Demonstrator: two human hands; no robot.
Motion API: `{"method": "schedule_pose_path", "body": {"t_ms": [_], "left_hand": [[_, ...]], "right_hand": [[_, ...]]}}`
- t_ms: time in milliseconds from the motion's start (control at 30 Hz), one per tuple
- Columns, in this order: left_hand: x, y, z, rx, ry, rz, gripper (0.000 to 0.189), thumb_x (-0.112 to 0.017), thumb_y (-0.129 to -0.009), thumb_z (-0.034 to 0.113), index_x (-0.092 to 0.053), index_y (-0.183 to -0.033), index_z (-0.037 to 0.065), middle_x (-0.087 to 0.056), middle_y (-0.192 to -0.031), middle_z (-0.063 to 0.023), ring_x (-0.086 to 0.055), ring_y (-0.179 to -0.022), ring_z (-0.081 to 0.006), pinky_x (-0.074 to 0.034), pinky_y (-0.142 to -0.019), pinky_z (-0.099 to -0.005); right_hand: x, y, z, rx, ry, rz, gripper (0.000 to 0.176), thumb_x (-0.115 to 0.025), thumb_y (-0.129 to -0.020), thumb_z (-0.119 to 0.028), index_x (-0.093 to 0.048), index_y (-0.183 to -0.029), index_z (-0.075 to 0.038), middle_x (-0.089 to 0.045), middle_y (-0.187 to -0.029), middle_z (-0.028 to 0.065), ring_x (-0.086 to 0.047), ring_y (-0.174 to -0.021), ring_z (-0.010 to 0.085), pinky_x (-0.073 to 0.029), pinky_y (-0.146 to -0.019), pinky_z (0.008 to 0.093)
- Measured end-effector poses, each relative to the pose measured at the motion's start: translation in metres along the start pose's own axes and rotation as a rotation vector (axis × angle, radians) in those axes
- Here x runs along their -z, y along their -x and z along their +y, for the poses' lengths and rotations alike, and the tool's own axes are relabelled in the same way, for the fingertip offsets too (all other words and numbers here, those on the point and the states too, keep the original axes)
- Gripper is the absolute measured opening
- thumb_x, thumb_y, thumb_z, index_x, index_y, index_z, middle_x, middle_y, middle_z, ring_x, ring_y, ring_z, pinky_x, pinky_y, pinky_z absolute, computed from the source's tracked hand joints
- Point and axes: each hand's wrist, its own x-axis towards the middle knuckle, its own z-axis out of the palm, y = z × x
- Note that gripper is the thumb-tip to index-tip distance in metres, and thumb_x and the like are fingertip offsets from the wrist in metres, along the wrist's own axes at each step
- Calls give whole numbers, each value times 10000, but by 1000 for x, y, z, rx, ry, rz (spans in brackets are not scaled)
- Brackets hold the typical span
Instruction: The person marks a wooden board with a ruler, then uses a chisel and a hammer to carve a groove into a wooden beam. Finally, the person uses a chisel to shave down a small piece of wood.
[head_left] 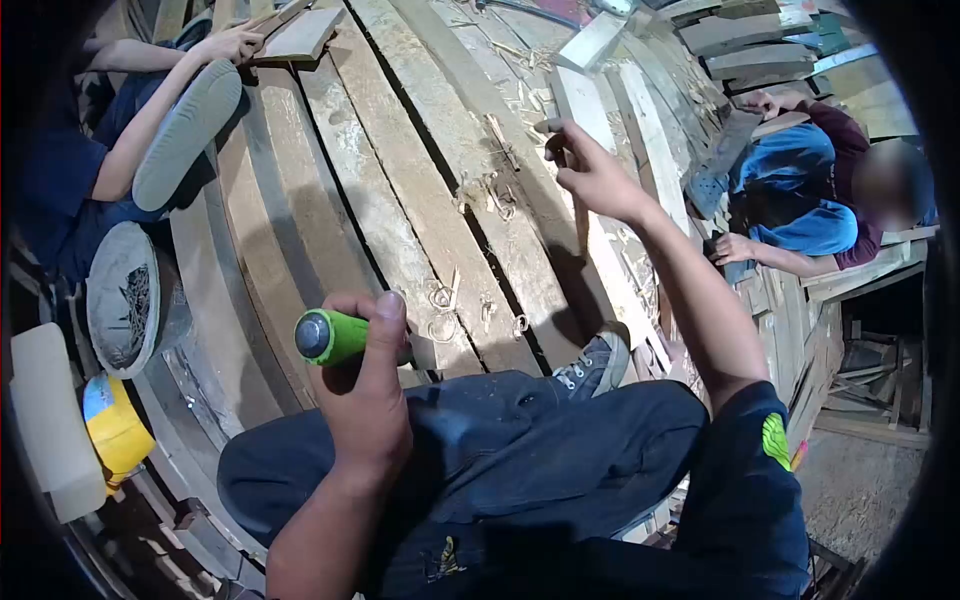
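Note:
My left hand (370,395) is wrapped round a green-handled tool (345,337). A round metal cap on its handle faces up towards me; the tool's working end is hidden. My right hand (598,178) is raised over the planks, its fingers apart and slightly bent, with nothing visible in them. Below that hand lies a pale strip of wood (615,290) on the boards. Curled wood shavings (441,310) are scattered over the planks (385,210) in front of my crossed legs (470,440).
At left a bowl (95,290) holds several nails, and a yellow container (120,435) stands nearer me. One person (55,190) sits at upper left, a hand on a wood piece (300,35). Another person (800,180) sits at right. Stacked timber (755,45) lies beyond.

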Motion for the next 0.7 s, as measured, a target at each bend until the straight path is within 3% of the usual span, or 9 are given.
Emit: {"method": "schedule_pose_path", "body": {"t_ms": [100, 167, 233, 367, 433, 567, 633, 667, 700], "left_hand": [[0, 1, 0, 2, 8, 9, 193, -729, -970, 209, -574, -941, 97, -595, -817, 4, -560, -756, -91, -454, -693, -259], [-1, 1, 2, -4, 50, 9, 197, -728, -972, 216, -576, -939, 95, -593, -813, 5, -559, -755, -90, -451, -691, -256], [-1, 2, 5, 14, 30, 12, 136, -675, -994, 156, -569, -976, 72, -525, -798, -10, -531, -783, -126, -436, -737, -297], [1, 2, 6, -59, 28, -6, 137, -683, -989, 147, -572, -995, 68, -535, -800, -12, -545, -787, -133, -443, -737, -303], [2, 2, 3, -79, 65, 2, 178, -700, -989, 192, -566, -946, 83, -585, -807, 0, -558, -753, -100, -446, -705, -267], [8, 1, 2, -91, 149, -53, 148, -656, -1005, 158, -551, -954, 66, -540, -847, -19, -529, -799, -116, -434, -775, -284], [15, -3, 1, -219, 179, -245, 245, -573, -1045, 294, -521, -1053, 55, -509, -899, -42, -507, -867, -151, -422, -842, -331], [19, -3, 1, -225, 135, -262, 418, -559, -1018, 463, -506, -1043, 49, -495, -910, -62, -499, -889, -179, -412, -874, -361], [18, -5, 0, -222, 127, -270, 418, -559, -1018, 463, -506, -1043, 49, -495, -910, -62, -499, -889, -179, -412, -874, -361]], "right_hand": [[11, 51, -64, 66, -3, -113, 524, -511, -895, 57, -476, -1405, -60, -551, -1117, 102, -540, -909, 180, -480, -854, 327], [10, 84, -105, 288, 164, -146, 436, -553, -950, -6, -490, -1380, -41, -587, -1152, 158, -615, -930, 248, -514, -859, 384], [-1, 121, -139, 344, 271, -52, 368, -613, -985, -127, -527, -1326, -18, -621, -1158, 205, -672, -925, 336, -538, -828, 445], [-24, 174, -173, 94, 538, 113, 289, -698, -946, -254, -597, -1080, -19, -691, -908, 175, -692, -870, 374, -544, -715, 446], [-47, 193, -176, -128, 396, 271, 259, -704, -948, -220, -606, -1078, -18, -691, -895, 168, -694, -843, 372, -544, -699, 439], [-107, 209, -160, -156, 128, 498, 260, -689, -949, -95, -631, -1194, -33, -625, -946, 197, -653, -850, 403, -523, -717, 449], [-128, 213, -150, -262, 182, 382, 249, -626, -977, -77, -629, -1224, -48, -545, -972, 186, -627, -841, 415, -511, -730, 470], [-131, 215, -152, -277, 161, 376, 257, -623, -977, -79, -628, -1233, -52, -539, -979, 189, -625, -839, 416, -510, -727, 473], [-133, 216, -152, -288, 143, 368, 265, -619, -978, -80, -627, -1242, -56, -532, -986, 192, -623, -838, 418, -510, -724, 476]]}}
